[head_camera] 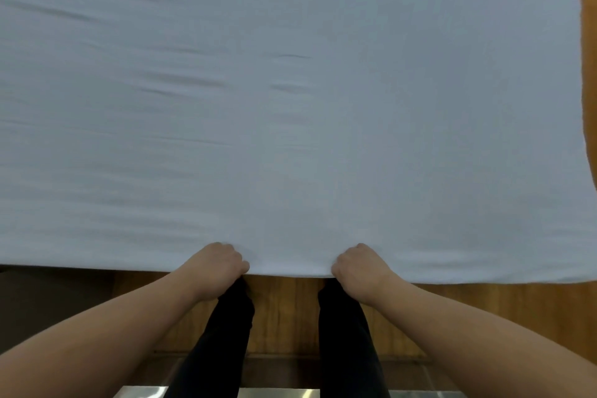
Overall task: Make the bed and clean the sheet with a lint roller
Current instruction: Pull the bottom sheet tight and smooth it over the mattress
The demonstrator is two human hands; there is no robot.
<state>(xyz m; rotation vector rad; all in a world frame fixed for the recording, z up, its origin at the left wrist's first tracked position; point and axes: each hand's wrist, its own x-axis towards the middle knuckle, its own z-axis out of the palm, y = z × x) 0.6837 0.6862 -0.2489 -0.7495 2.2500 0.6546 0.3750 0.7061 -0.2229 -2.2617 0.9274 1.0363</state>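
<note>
We are standing at the near edge of the bed, looking down over a white bed sheet [290,107] that is filling almost the whole view. Its cloth is looking soft and matte, lying mostly flat, with shallow creases running roughly sideways across the left and middle parts. The picture is a little blurred, so finer weave is not showing.

Our left hand [216,265] is curling into a fist over the sheet's near hem, knuckles up, fingers folded under and gripping a bunch of the fabric. Our right hand [358,268] is doing the same just beside it, fingers tucked around the hem, with a short span of taut edge running between the two fists. Both bare forearms are reaching in from the lower corners.

Below the hem, a wooden bed frame [284,310] is showing warm brown grain, and the same orange-brown wood is curving along the right border. Our legs in black trousers [226,339] are standing against the frame. At the bottom edge, a glossy pale floor [277,393] is catching reflections.
</note>
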